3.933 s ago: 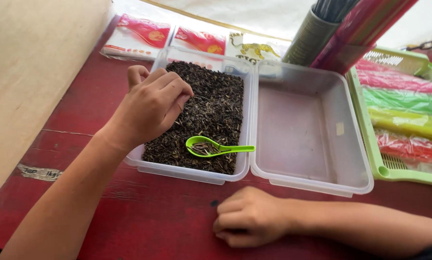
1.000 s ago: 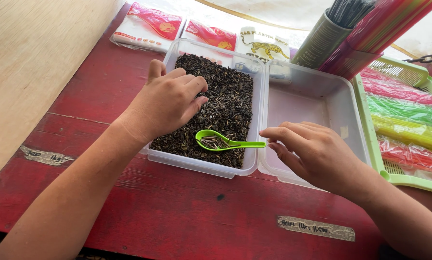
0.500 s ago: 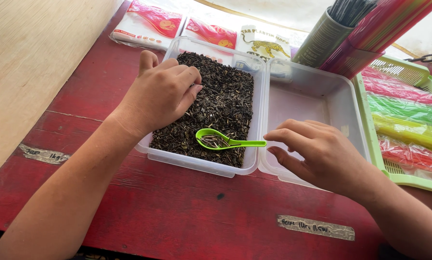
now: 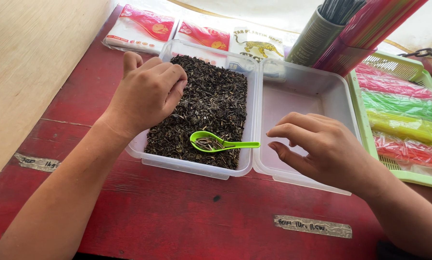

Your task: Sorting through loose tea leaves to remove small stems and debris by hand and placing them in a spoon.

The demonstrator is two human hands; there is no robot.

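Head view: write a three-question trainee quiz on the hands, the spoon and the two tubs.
1. True or false: the green spoon lies in the clear tub of dark loose leaves.
2. Which hand has its fingers in the leaves?
3. The right hand is: A) gripping the spoon, B) just beside its handle, over the empty tub, C) on the red table.

Key: 1 true; 2 the left; 3 B.

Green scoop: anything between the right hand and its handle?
Nothing visible. The right hand hovers over the empty clear container, fingertips just right of the green scoop handle end, which pokes over the rim of the container of dark dried leaves. The left hand sits in the leaves, away from the handle.
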